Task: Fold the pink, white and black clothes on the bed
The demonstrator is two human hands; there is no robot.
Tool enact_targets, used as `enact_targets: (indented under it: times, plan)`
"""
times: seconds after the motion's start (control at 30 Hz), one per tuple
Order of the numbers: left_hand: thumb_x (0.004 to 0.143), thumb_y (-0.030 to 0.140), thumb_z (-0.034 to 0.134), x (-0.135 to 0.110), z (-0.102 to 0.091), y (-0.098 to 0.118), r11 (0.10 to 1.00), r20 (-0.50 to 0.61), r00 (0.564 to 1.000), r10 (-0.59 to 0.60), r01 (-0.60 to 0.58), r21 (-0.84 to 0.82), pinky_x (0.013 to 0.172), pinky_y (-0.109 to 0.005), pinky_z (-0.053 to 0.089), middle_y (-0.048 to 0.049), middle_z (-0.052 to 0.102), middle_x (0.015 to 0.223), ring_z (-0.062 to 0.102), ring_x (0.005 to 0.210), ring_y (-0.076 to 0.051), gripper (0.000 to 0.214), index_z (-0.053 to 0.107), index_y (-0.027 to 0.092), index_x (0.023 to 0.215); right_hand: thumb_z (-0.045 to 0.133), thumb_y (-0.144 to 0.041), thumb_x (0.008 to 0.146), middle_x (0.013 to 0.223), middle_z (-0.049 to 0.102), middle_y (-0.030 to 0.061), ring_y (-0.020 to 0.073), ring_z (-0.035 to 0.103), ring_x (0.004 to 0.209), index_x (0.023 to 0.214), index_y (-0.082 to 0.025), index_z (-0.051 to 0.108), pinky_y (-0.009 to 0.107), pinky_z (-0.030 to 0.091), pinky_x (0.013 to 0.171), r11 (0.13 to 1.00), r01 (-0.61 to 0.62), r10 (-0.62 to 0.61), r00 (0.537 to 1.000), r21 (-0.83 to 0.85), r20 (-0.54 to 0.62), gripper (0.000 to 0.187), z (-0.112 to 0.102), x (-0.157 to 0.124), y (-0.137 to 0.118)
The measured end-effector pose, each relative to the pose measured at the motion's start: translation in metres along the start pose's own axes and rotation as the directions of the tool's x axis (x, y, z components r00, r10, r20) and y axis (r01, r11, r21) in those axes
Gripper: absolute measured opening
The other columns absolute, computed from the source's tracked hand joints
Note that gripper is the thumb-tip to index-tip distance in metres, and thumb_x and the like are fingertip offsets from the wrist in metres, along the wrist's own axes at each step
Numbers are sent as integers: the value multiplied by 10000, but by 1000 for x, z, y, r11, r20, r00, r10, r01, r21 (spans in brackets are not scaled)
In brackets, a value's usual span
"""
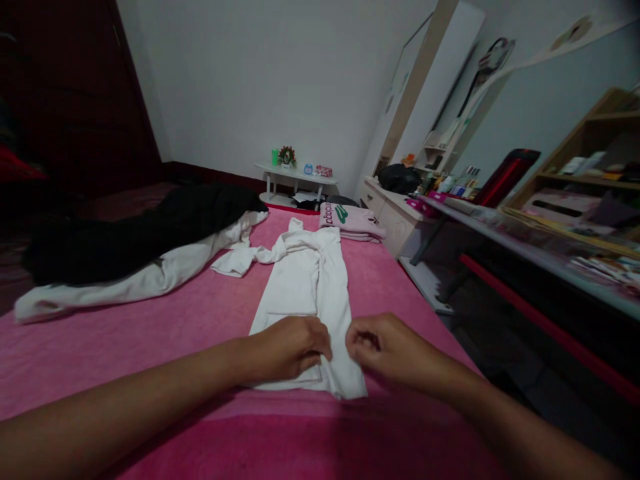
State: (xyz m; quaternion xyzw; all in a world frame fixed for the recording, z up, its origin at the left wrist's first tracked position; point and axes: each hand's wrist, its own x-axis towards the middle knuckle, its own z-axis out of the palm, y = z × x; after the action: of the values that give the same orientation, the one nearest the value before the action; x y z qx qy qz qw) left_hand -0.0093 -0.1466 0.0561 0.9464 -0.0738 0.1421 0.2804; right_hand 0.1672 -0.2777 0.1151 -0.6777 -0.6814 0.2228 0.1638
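A white long-sleeved shirt (333, 287) lies partly folded on the pink bed cover (225, 360), with one sleeve stretched out to the left at its far end. My left hand (293, 347) rests on the near part of the shirt, its fingers closed on a fold of the cloth. At the shirt's right edge is my right hand (383, 341), fingers curled in and closed on the edge; the fingertips are partly hidden.
Black clothing (135, 230) and a white garment (165, 273) lie heaped on the left. A folded pink garment (353, 221) with printed lettering sits at the far right. Beyond stands a small white table (300, 175); a cluttered desk (525, 233) runs along the right.
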Motion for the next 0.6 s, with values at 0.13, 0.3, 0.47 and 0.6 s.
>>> enact_targets:
  times: [0.13, 0.3, 0.47, 0.6]
  plan:
    - [758, 41, 563, 0, -4, 10, 1000, 35, 999, 6, -5, -29, 826, -252, 477, -79, 689, 912, 631, 872, -176, 265, 683, 156, 965, 503, -163, 779, 1039, 702, 79, 191, 649, 921, 1094, -178, 654, 290, 488, 803, 997, 71, -61, 942, 20, -330, 349, 1, 76, 43]
    - [749, 129, 638, -3, -10, 15, 982, 63, 998, -2, 14, -186, 813, -245, 495, -83, 702, 935, 653, 853, -180, 213, 695, 160, 951, 457, -116, 761, 1270, 601, 130, 173, 609, 1112, 1287, -147, 519, 316, 487, 915, 947, -16, 165, 880, 320, -445, 530, 23, 183, 81]
    - [820, 249, 635, -12, -18, 13, 918, 91, 993, -76, 105, -382, 768, -232, 498, -77, 722, 907, 663, 825, -166, 167, 724, 169, 936, 399, -182, 797, 1277, 597, 122, 179, 570, 1165, 1302, -145, 506, 363, 435, 988, 936, -32, 236, 796, 351, -557, 518, 33, 250, 94]
    - [863, 326, 589, -20, -38, -3, 889, 104, 969, -224, 247, -386, 653, -201, 480, -59, 721, 815, 645, 701, -138, 235, 727, 148, 927, 429, -247, 801, 1200, 649, 75, 205, 575, 1145, 1155, -193, 627, 389, 408, 1018, 952, -42, 221, 778, 303, -588, 409, 37, 264, 96]
